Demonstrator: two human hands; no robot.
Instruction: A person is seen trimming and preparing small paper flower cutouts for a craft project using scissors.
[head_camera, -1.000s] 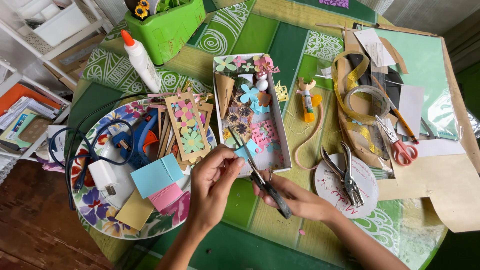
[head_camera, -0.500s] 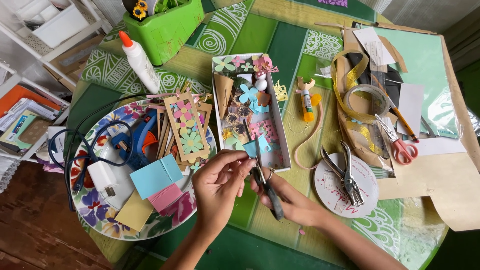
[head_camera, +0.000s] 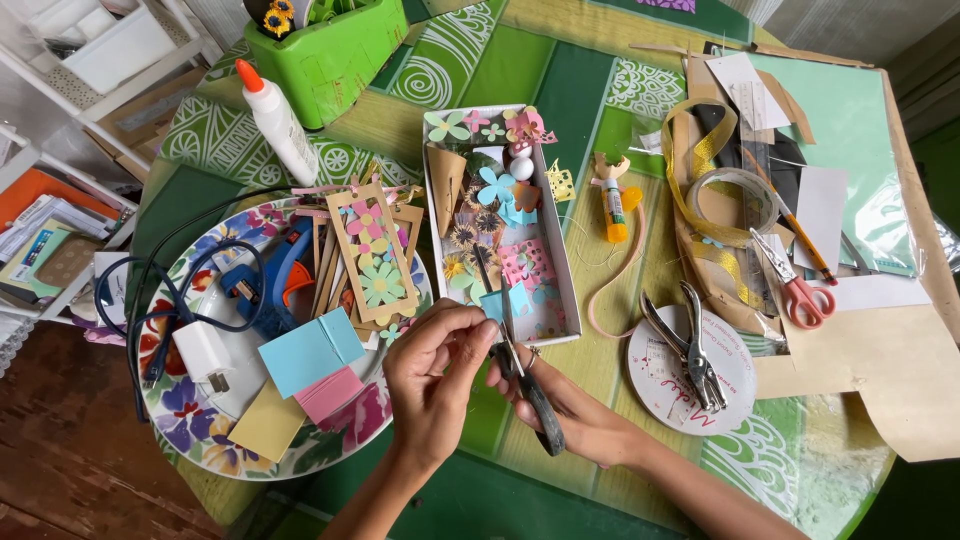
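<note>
My left hand (head_camera: 432, 375) pinches a small blue paper piece (head_camera: 493, 305) just below the white craft box (head_camera: 557, 262). My right hand (head_camera: 570, 410) grips black-handled scissors (head_camera: 535, 395), whose blades point up at the blue piece. Both hands hover over the green patterned table (head_camera: 560, 90) near its front edge. The box holds several paper flowers, a cone and punched pink paper.
A floral plate (head_camera: 180, 420) at left carries a blue glue gun (head_camera: 265, 280), cords, paper squares and flower-decorated frames (head_camera: 372, 255). A glue bottle (head_camera: 275, 120), green bin (head_camera: 335, 50), glue stick (head_camera: 615, 205), hole punch (head_camera: 690, 345), tape roll (head_camera: 735, 200) and red scissors (head_camera: 800, 290) lie around.
Both hands have shifted slightly toward the box's lower edge, and the scissors blades have come up onto the blue paper piece.
</note>
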